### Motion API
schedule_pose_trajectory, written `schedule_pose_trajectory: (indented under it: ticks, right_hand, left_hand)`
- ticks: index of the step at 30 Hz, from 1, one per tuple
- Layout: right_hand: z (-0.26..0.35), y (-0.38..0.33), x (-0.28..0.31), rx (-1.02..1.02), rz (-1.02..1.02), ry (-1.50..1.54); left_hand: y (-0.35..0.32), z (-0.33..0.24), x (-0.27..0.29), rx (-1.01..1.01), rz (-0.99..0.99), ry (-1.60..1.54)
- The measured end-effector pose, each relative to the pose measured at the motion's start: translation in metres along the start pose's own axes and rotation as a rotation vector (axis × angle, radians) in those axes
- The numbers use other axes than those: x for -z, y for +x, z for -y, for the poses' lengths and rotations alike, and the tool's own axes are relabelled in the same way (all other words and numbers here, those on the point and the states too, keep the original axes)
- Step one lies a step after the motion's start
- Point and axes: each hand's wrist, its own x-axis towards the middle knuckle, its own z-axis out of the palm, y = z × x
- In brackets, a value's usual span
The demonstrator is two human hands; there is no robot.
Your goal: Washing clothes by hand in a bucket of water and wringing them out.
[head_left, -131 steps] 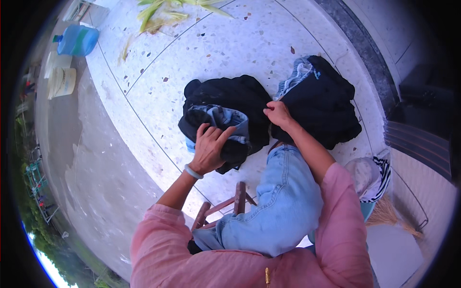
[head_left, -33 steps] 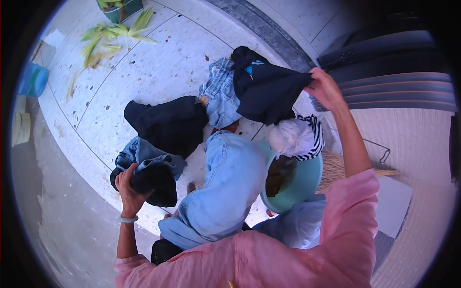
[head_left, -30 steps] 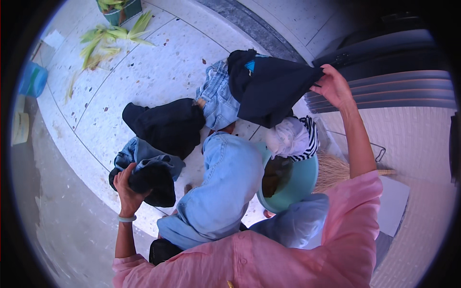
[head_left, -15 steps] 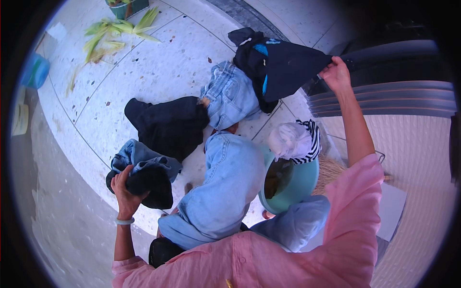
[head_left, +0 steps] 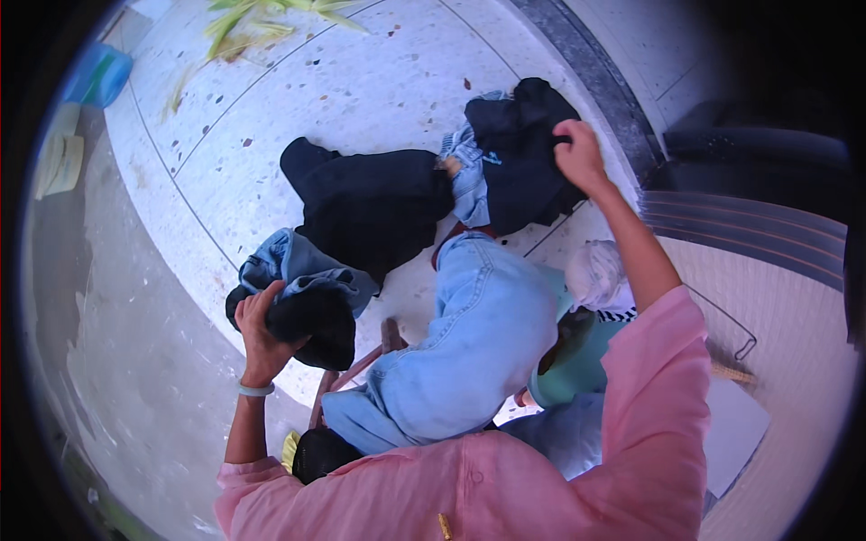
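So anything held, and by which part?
Left hand: black-and-denim bundle, gripped at its black left side. Right hand: the rightmost black garment, pinched at its right edge.

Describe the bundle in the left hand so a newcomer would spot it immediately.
Find the left edge of the speckled pale floor, beside grey concrete. There the left hand grips a crumpled bundle. Blue denim bunched against its black cloth sets it apart from the all-black garment spread out just above.
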Motion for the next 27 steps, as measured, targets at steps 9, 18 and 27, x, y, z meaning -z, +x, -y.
schedule_pose_trajectory:
  ticks: [9, 18, 27]
  right_hand:
    - [0.096, -0.062, -0.174, -0.014, 0.717, 0.342]
    - [0.114, -0.006, -0.077, -0.485, 0.437, 0.653]
    - [0.238, 0.056, 0.071, -0.504, 0.443, 1.184]
  left_hand:
    - [0.003, -0.001, 0.002, 0.058, 0.099, 0.032]
    - [-0.012, 0.005, 0.008, 0.101, 0.081, 0.044]
    - [-0.036, 0.01, 0.03, 0.117, 0.081, 0.022]
